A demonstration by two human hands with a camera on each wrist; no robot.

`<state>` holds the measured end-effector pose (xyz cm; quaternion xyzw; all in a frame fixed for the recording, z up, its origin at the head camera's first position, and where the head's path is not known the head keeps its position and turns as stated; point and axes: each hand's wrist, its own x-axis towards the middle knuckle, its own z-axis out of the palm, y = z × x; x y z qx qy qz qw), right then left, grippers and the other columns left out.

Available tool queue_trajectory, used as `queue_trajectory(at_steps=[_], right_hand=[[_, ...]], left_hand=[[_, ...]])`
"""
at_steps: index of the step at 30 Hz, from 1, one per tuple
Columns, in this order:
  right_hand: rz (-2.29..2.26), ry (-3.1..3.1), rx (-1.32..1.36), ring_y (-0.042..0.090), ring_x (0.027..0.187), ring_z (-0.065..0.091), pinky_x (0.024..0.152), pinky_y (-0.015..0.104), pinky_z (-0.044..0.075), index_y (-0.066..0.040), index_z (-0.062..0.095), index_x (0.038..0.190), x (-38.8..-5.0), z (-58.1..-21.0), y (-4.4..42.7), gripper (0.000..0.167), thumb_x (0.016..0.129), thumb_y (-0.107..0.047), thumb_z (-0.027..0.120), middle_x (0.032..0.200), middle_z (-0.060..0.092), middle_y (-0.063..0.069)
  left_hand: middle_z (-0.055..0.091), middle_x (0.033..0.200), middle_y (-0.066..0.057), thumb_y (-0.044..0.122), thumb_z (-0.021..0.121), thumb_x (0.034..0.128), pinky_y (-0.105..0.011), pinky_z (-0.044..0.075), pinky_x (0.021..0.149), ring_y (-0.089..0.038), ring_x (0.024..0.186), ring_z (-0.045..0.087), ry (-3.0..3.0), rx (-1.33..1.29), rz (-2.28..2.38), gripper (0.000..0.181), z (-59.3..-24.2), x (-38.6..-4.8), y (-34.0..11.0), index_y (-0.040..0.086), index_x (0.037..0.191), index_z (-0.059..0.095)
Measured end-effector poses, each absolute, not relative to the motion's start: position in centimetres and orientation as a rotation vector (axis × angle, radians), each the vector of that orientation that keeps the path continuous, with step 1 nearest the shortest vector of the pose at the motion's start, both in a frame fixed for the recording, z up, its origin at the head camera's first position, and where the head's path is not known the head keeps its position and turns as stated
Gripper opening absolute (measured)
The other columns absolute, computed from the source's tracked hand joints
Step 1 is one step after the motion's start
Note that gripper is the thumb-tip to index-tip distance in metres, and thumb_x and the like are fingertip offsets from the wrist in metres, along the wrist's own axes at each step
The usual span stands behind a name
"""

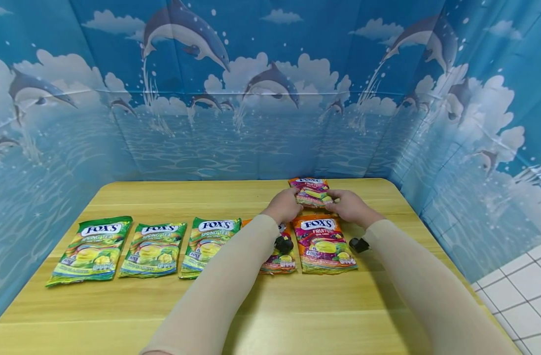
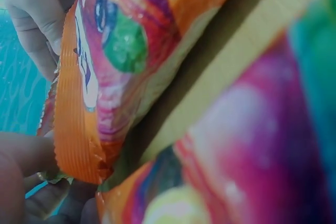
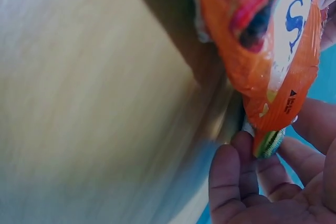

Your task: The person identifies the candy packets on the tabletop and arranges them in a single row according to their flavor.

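Note:
Out near the back edge of the table, both hands hold one orange-and-purple FOX'S Fruits candy bag [image 1: 313, 193]. My left hand [image 1: 284, 205] grips its left side, and my right hand [image 1: 351, 207] pinches its right side between thumb and fingers. Directly in front lies a second Fruits candy bag [image 1: 325, 246], face up. Another orange-and-purple bag [image 1: 279, 265] is partly covered by the left forearm. In the right wrist view, curled fingers [image 3: 224, 177] are at a small green-and-yellow bag edge [image 3: 272, 142] behind an orange seal. Orange packaging [image 2: 79, 129] fills much of the left wrist view.
Three green FOX'S Spring Tea bags [image 1: 92, 251] lie in a row on the left of the wooden table [image 1: 119, 320]. A blue dolphin-print curtain [image 1: 261, 138] stands behind the table and along its sides. White tiles [image 1: 527, 281] show at the lower right.

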<state>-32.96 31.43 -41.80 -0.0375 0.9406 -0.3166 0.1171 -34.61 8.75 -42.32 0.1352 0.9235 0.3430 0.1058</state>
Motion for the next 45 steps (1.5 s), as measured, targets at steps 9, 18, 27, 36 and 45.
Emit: queue_trajectory(at_steps=[9,18,27,36,45], right_hand=[[-1.027,2.765,-0.050,0.043,0.143,0.050,0.117,0.061,0.044,-0.008,0.039,0.163,-32.5,-41.4,31.5,0.063,0.112,-0.043,0.050,0.162,0.044,0.024],[-1.224,2.666,0.047,0.036,0.138,0.055,0.117,0.055,0.046,-0.008,0.044,0.160,-32.6,-41.7,31.5,0.055,0.112,-0.034,0.051,0.153,0.055,0.021],[-1.263,2.558,0.012,0.046,0.157,0.027,0.126,0.060,0.032,-0.007,0.020,0.169,-32.6,-41.5,31.6,0.068,0.112,-0.029,0.052,0.171,0.024,0.028],[-1.283,2.596,-0.052,0.047,0.157,0.024,0.125,0.060,0.032,-0.009,0.024,0.168,-32.4,-40.8,31.7,0.073,0.108,-0.024,0.060,0.172,0.022,0.026],[-1.277,2.715,-0.067,0.038,0.131,0.055,0.105,0.052,0.052,-0.016,0.035,0.166,-31.1,-39.3,32.6,0.069,0.105,-0.029,0.064,0.156,0.046,0.021]], left_hand=[[0.051,0.162,-0.005,0.045,0.059,0.1078,-0.048,0.045,0.120,-0.028,0.147,0.051,2.695,0.426,1.119,0.061,-42.5,-34.5,8.4,0.018,0.161,0.045],[0.065,0.144,-0.007,0.035,0.062,0.1076,-0.044,0.054,0.111,-0.025,0.126,0.064,2.699,0.309,1.249,0.044,-42.2,-34.2,8.6,0.014,0.146,0.060],[0.054,0.157,-0.008,0.023,0.072,0.1007,-0.047,0.054,0.108,-0.027,0.124,0.061,2.480,0.255,1.438,0.061,-42.2,-34.9,8.6,0.017,0.157,0.050],[0.047,0.163,-0.009,0.015,0.072,0.0975,-0.047,0.054,0.109,-0.028,0.127,0.057,2.409,0.285,1.486,0.072,-42.0,-34.5,8.7,0.020,0.163,0.042],[0.054,0.156,-0.006,0.024,0.076,0.0993,-0.046,0.057,0.105,-0.028,0.119,0.062,2.420,0.331,1.660,0.059,-41.5,-33.3,9.2,0.020,0.154,0.054]])
